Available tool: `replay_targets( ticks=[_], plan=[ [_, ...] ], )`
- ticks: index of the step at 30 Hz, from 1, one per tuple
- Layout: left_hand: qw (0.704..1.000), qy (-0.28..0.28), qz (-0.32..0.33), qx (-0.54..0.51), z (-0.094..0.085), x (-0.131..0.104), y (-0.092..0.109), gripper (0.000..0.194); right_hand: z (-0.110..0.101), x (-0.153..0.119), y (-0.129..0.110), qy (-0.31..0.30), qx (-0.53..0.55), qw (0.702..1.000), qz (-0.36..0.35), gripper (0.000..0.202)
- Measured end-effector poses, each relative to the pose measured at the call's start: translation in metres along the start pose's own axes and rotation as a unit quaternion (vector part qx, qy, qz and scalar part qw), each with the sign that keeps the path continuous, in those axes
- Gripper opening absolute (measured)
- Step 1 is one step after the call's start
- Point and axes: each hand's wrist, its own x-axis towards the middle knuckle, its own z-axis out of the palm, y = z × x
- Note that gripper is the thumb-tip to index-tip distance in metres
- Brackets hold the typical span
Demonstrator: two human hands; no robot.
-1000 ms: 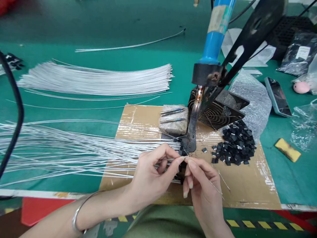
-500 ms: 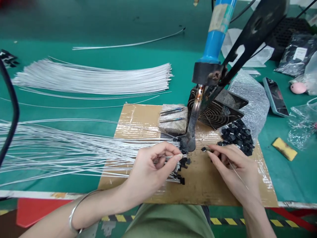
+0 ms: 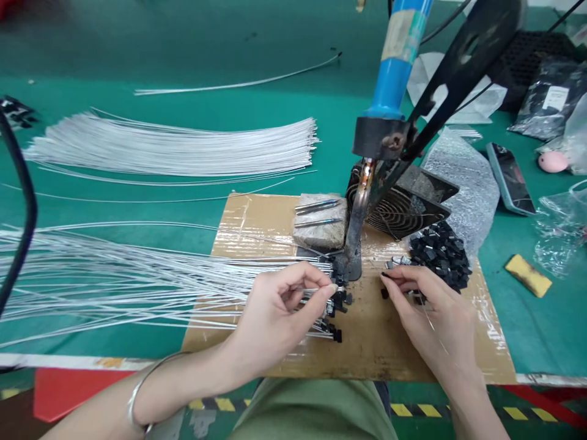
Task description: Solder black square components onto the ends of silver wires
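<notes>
My left hand (image 3: 287,315) pinches the end of a white wire between thumb and forefinger, beside the black connectors (image 3: 338,335) on the near bundle of white wires (image 3: 137,269). My right hand (image 3: 426,311) is closed near the pile of black connectors (image 3: 440,253); a small black piece shows at its fingertips, and a thin wire lies across the palm. Between and above the hands, the bent metal tip of a blue soldering iron (image 3: 392,79) points down at the cardboard (image 3: 367,348). My fingers partly hide the connectors under them.
A block with metal tips (image 3: 320,235) and a fan (image 3: 398,208) stand behind the hands. Farther back left lies a large bundle of white wires (image 3: 183,146). A phone (image 3: 510,177), a yellow sponge (image 3: 527,275) and bubble wrap (image 3: 463,183) are at the right.
The black connector at my right fingertips has shifted, and those fingers have closed nearer together. My left hand has barely moved.
</notes>
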Motion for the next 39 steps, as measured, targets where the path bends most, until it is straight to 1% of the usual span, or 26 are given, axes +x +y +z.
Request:
replay_targets(
  ticks=[2, 3, 5, 6, 8, 10, 12, 14, 17, 19, 20, 22, 26, 29, 32, 35, 39],
  plan=[
    [1.0, 0.002, -0.005, 0.001, 0.0, 0.0, 0.0, 0.014, 0.004, -0.003, -0.006, 0.016, 0.052, 0.995, 0.079, 0.004],
    [1.0, 0.004, -0.009, -0.001, 0.0, 0.0, -0.001, 0.013, 0.006, -0.004, -0.008, 0.021, 0.085, 0.988, 0.123, 0.004],
    [1.0, 0.007, -0.014, -0.007, 0.0, 0.0, -0.001, 0.012, 0.01, -0.006, -0.014, 0.033, 0.158, 0.967, 0.196, 0.01],
    [1.0, 0.009, -0.015, -0.008, 0.0, 0.0, -0.001, 0.011, 0.012, -0.007, -0.017, 0.036, 0.192, 0.957, 0.215, 0.012],
    [1.0, 0.013, -0.018, -0.002, -0.001, 0.001, -0.001, 0.01, 0.013, -0.007, -0.023, 0.032, 0.238, 0.945, 0.22, 0.013],
    [1.0, 0.013, -0.021, 0.007, -0.002, 0.001, 0.0, 0.01, 0.014, -0.007, -0.03, 0.018, 0.259, 0.942, 0.213, 0.013],
    [1.0, 0.007, -0.024, 0.009, -0.003, 0.001, 0.002, 0.01, 0.015, -0.006, -0.036, 0.01, 0.287, 0.931, 0.225, 0.012],
    [1.0, -0.007, -0.028, 0.002, -0.004, 0.002, 0.005, 0.01, 0.016, -0.006, -0.042, 0.008, 0.34, 0.904, 0.258, 0.01],
    [0.999, -0.03, -0.033, -0.017, -0.006, 0.002, 0.011, 0.011, 0.021, -0.007, -0.049, 0.007, 0.435, 0.843, 0.315, 0.006],
    [0.997, -0.048, -0.036, -0.046, -0.006, 0.003, 0.014, 0.011, 0.024, -0.008, -0.054, 0.005, 0.483, 0.807, 0.341, 0.006],
    [0.996, -0.056, -0.037, -0.064, -0.006, 0.003, 0.016, 0.01, 0.025, -0.008, -0.056, 0.004, 0.499, 0.793, 0.35, 0.007],
    [0.993, -0.069, -0.037, -0.093, -0.005, 0.004, 0.018, 0.009, 0.025, -0.008, -0.062, 0.006, 0.511, 0.775, 0.372, 0.009],
    [0.99, -0.079, -0.044, -0.11, -0.004, 0.004, 0.021, 0.01, 0.023, -0.006, -0.073, 0.018, 0.51, 0.752, 0.418, 0.012],
    [0.988, -0.077, -0.056, -0.12, -0.003, 0.004, 0.021, 0.01, 0.023, -0.005, -0.078, 0.02, 0.521, 0.741, 0.423, 0.013],
    [0.988, -0.072, -0.061, -0.125, -0.003, 0.005, 0.019, 0.009, 0.025, -0.007, -0.077, 0.017, 0.521, 0.744, 0.417, 0.013],
    [0.988, -0.067, -0.058, -0.129, -0.002, 0.005, 0.018, 0.01, 0.028, -0.01, -0.072, 0.009, 0.528, 0.755, 0.389, 0.014],
    [0.988, -0.066, -0.054, -0.13, -0.001, 0.004, 0.019, 0.012, 0.033, -0.012, -0.068, 0.013, 0.532, 0.758, 0.377, 0.016]
  ],
)
